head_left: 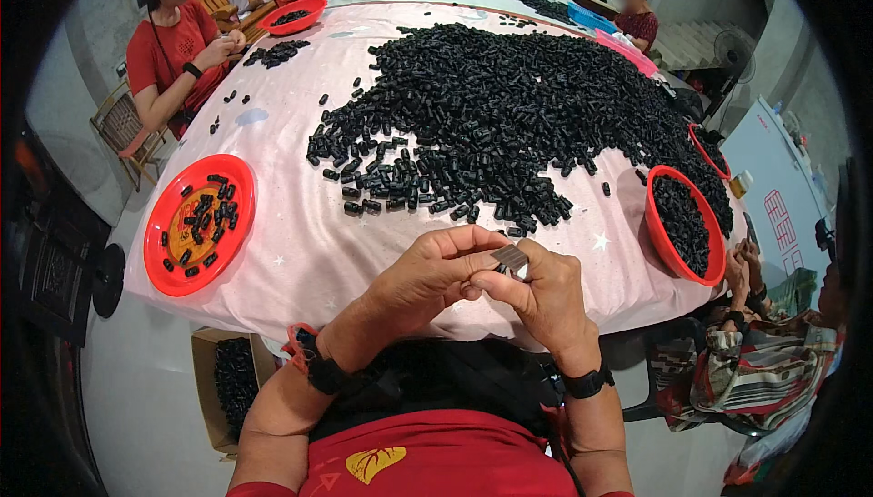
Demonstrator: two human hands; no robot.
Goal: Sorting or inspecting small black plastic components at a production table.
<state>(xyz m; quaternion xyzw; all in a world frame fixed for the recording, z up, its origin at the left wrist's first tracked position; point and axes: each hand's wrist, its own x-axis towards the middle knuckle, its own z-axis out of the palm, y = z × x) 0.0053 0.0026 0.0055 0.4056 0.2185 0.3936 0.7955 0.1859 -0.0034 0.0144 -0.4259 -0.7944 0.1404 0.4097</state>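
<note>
My two hands meet above the near edge of the cloth-covered table. In my right hand (552, 295) a small flat grey piece with a ribbed, metallic-looking face (512, 259) is pinched between thumb and fingers. Close against it, my left hand (414, 268) has its fingers closed; whatever they grip is hidden, though a bit of something dark shows by the fingertips. Just beyond my hands spreads a large heap of short black cylindrical parts (509, 106), with loose ones along its near edge.
A red plate (155, 251) with some black parts stands at the left, a full red bowl (662, 247) at the right. Below the left edge sits a cardboard box (207, 379) of black parts. People sit around the pink patterned tablecloth (300, 233), one close at my right.
</note>
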